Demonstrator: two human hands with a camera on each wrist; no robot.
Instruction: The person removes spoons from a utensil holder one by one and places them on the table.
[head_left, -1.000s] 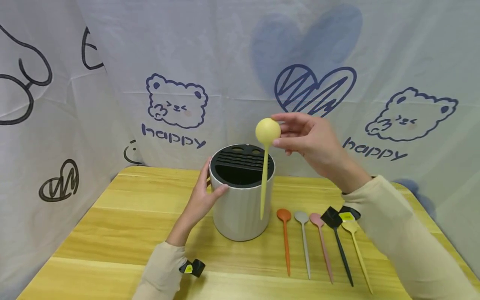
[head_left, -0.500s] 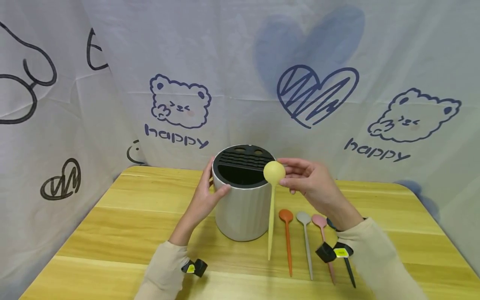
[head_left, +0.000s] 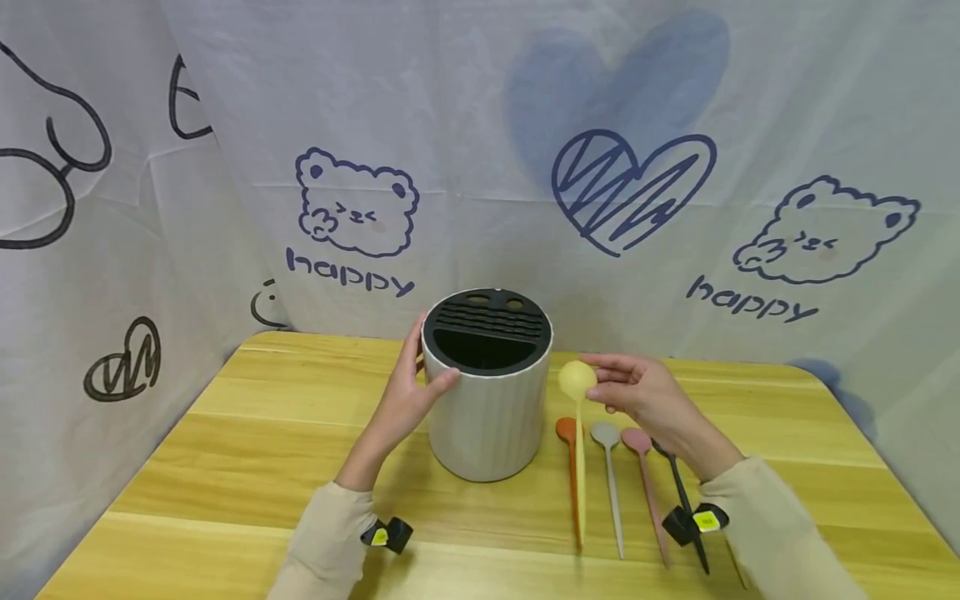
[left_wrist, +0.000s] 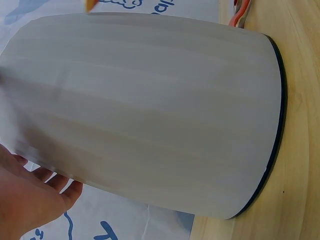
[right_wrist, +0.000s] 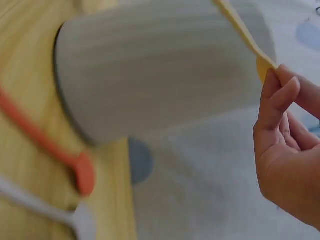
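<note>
My left hand (head_left: 408, 396) holds the upper left side of a pale grey ribbed utensil holder (head_left: 486, 429), thumb at its rim. A black slotted insert (head_left: 491, 321), with a wide opening at the front, fills its top. My right hand (head_left: 645, 396) pinches a pale yellow spoon (head_left: 577, 381) at the edge of its bowl, just right of the holder. The spoon's handle points down and overlaps an orange spoon (head_left: 566, 429) in the head view. In the right wrist view, thumb and fingertips meet on the yellow spoon (right_wrist: 240, 31).
On the wooden table (head_left: 225, 467), right of the holder, lie a grey spoon (head_left: 606, 434), a pink spoon (head_left: 637, 440) and a dark spoon (head_left: 680, 483). Another yellow spoon (head_left: 738, 568) is mostly hidden under the right sleeve. A printed cloth (head_left: 480, 125) hangs behind.
My right hand has come down from above the holder's right rim and shifted right, carrying the yellow spoon over the orange one. The left hand and holder have stayed in place.
</note>
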